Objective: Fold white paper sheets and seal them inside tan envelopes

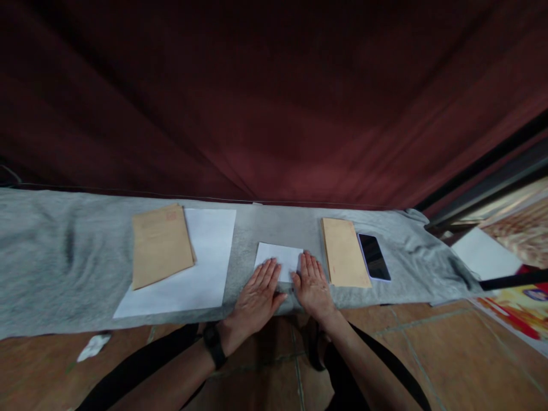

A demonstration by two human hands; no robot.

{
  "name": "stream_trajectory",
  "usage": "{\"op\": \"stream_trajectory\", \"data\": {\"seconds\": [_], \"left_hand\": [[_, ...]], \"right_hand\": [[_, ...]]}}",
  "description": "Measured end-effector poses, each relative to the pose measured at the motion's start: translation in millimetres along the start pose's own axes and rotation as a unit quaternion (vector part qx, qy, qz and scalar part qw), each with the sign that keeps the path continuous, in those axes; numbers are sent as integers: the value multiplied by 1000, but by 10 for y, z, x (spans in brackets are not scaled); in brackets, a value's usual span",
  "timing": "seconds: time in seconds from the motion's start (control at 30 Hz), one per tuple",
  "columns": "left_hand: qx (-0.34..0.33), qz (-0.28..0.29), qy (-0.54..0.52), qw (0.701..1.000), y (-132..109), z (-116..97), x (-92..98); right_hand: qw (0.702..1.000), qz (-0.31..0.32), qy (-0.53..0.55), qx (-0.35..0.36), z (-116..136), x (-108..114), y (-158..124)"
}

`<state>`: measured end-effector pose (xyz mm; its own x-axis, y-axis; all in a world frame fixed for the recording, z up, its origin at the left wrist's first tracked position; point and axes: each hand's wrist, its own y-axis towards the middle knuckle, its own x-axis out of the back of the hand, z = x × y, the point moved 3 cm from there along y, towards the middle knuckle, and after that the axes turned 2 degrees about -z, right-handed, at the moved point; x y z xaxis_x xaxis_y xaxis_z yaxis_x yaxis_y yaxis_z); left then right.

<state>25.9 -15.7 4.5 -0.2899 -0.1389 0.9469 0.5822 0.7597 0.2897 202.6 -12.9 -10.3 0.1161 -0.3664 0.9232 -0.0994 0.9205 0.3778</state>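
Note:
A small folded white sheet of paper (280,256) lies on the grey cloth (64,257) in front of me. My left hand (257,291) rests flat on its near left part, fingers stretched out and together. My right hand (312,282) lies flat on its right edge, fingers also stretched out. Neither hand grips anything. A black watch sits on my left wrist.
A brown envelope (160,244) lies on a stack of white sheets (201,268) at the left. Another stack of brown envelopes (345,252) and a dark phone (374,257) lie at the right. A dark red curtain (274,97) hangs behind. A crumpled paper scrap (94,346) lies on the tiled floor.

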Motion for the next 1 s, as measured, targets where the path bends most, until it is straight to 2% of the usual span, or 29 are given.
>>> {"op": "stream_trajectory", "data": {"seconds": [0.27,0.43,0.53,0.67,0.8,1.0], "left_hand": [[6,27,7,1000,-74,34,80],[8,64,5,998,-60,8,132],[3,73,4,997,-68,35,138],[-12,50,-2,999,-92,130,102],[24,7,10,1000,-51,285,-3],[75,-13,22,997,176,395,-85]], "right_hand": [[1000,2,29,-11,-36,128,-14],[987,25,117,106,287,192,-53],[981,24,136,139,419,148,-139],[986,4,111,125,377,85,-215],[991,-15,83,99,284,65,-258],[994,25,87,64,264,172,-187]]}}
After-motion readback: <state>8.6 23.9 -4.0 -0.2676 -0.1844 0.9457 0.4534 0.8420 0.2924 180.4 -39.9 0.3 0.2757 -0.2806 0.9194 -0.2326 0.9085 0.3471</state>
